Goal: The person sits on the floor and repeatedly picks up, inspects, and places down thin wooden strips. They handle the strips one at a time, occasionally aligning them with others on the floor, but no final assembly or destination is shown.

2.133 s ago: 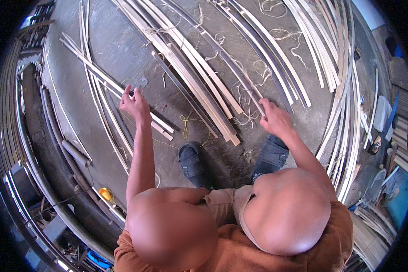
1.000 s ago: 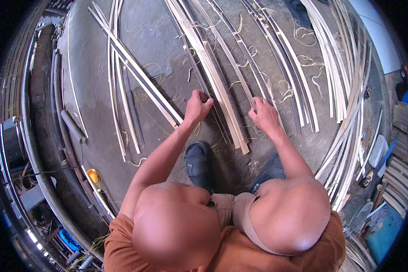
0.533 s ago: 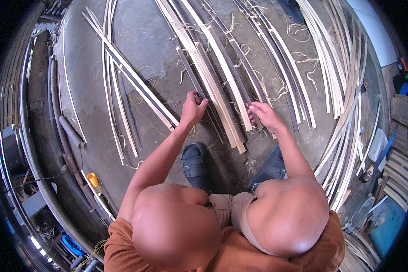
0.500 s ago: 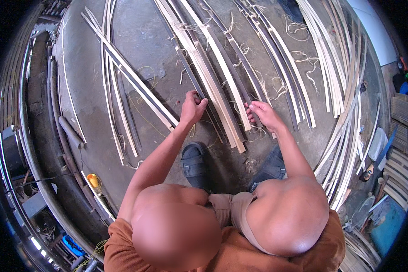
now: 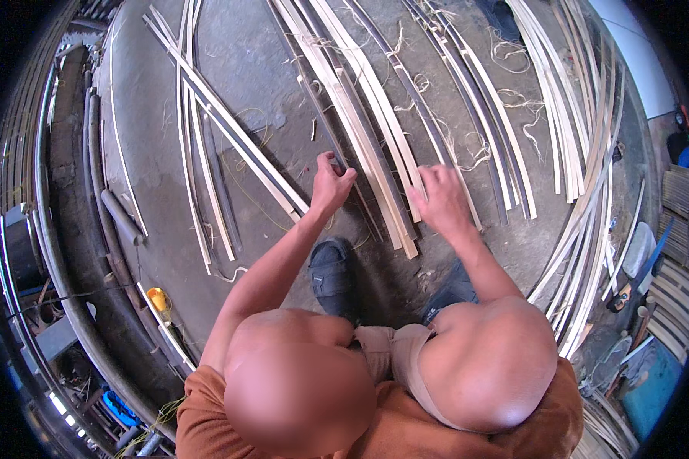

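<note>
My left hand (image 5: 333, 186) is closed, its thumb and fingers pinching the near end of a thin dark bamboo strip (image 5: 319, 103). Just to the right lies a bundle of long pale bamboo strips (image 5: 369, 157), their near ends towards my feet. My right hand (image 5: 441, 203) is spread, palm down, at the near end of a pale strip (image 5: 396, 138); its thumb side is against that end and its fingertips are partly hidden. Farther right, a dark-faced strip (image 5: 416, 96) with curled fibres runs past my right hand.
More strips cross on the floor at the left (image 5: 230, 134). At the right, a large heap of pale strips (image 5: 570, 222) fans towards me. Loose fibre curls (image 5: 524, 103) lie between strips. Round poles (image 5: 119, 218) and a yellow cup (image 5: 158, 298) are far left. My sandalled feet (image 5: 333, 279) stand near the ends.
The dark strip in my right hand now lies pale side up beside another pale strip. My right hand has loosened and shifted slightly. My left hand stays almost in place.
</note>
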`<state>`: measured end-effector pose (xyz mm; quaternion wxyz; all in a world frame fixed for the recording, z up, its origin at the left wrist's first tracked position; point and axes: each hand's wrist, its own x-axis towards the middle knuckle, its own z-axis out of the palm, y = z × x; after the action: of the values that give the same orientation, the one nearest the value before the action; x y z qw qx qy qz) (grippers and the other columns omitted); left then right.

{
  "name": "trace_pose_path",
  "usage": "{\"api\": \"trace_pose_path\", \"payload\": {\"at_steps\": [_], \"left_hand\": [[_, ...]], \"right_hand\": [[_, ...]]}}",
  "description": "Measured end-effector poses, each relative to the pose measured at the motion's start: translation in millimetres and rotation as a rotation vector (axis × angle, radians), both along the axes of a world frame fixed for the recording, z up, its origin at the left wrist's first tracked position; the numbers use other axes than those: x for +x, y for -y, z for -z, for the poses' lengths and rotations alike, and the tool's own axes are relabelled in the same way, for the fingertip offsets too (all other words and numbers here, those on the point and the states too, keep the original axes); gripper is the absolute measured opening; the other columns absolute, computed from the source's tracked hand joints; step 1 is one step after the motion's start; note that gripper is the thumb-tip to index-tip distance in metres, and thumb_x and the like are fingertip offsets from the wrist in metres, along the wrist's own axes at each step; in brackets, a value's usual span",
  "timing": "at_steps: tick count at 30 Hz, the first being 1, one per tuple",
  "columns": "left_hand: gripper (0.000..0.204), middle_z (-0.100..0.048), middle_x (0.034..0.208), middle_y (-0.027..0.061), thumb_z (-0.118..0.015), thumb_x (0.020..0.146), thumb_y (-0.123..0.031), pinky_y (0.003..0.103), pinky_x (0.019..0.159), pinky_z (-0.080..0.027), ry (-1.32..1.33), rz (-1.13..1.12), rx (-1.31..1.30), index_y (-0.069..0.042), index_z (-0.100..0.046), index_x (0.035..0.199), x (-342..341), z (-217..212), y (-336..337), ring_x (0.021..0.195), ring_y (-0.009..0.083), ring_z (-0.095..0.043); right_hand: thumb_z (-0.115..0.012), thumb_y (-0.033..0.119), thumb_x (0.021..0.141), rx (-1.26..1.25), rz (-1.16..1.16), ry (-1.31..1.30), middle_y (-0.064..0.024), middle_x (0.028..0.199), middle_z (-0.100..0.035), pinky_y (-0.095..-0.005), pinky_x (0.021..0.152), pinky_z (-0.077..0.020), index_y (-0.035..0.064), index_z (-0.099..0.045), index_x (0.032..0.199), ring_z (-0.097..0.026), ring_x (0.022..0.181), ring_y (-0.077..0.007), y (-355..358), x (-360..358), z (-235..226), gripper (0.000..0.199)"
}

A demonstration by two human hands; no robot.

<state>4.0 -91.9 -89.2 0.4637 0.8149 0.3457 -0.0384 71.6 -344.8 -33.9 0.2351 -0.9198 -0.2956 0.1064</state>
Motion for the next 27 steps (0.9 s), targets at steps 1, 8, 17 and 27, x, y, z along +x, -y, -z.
{"api": "trace_pose_path", "payload": {"at_steps": [1, 8, 17, 27], "left_hand": [[0.058, -0.063, 0.084, 0.0123, -0.068, 0.081, -0.022, 0.038, 0.073, -0.051, -0.002, -0.005, -0.015, 0.005, -0.045, 0.127, 1, -3, 3, 0.078, 0.0241, -0.064], [0.054, -0.062, 0.083, 0.0095, -0.067, 0.082, -0.02, 0.035, 0.074, -0.051, 0.051, -0.054, -0.007, 0.006, -0.048, 0.125, -13, 2, -14, 0.075, 0.02, -0.061], [0.059, -0.053, 0.109, 0.0271, -0.073, 0.084, -0.021, 0.044, 0.092, -0.047, 0.222, 0.046, 0.564, 0.005, -0.047, 0.13, -5, 5, 2, 0.101, 0.038, -0.057], [0.044, -0.065, 0.086, 0.0139, -0.053, 0.102, -0.034, 0.043, 0.075, -0.054, 0.112, 0.047, -0.18, 0.004, -0.053, 0.123, 32, -9, 43, 0.075, 0.032, -0.065]], "right_hand": [[-0.069, 0.042, 0.089, -0.052, -0.03, -0.103, -0.0175, 0.108, -0.057, -0.0457, 0.091, -0.0485, 0.0045, -0.057, 0.118, -0.057, 0.104, -0.034, -8, -7, -3, 0.048], [-0.071, 0.036, 0.085, -0.107, 0.009, -0.484, -0.0153, 0.094, -0.064, -0.0463, 0.077, -0.0524, 0.005, -0.053, 0.116, -0.066, 0.089, -0.034, -17, -18, 14, 0.048], [-0.074, 0.02, 0.088, 0.363, 0.181, -0.814, -0.0093, 0.084, -0.066, -0.0336, 0.067, -0.0497, 0.0001, -0.053, 0.111, -0.063, 0.076, -0.0162, 42, 1, 55, 0.037], [-0.054, 0.011, 0.101, 0.638, 0.33, -1.372, -0.0173, 0.101, -0.066, -0.029, 0.065, -0.0549, 0.0029, -0.029, 0.132, -0.069, 0.079, -0.0199, 27, -9, 27, 0.041]]}}
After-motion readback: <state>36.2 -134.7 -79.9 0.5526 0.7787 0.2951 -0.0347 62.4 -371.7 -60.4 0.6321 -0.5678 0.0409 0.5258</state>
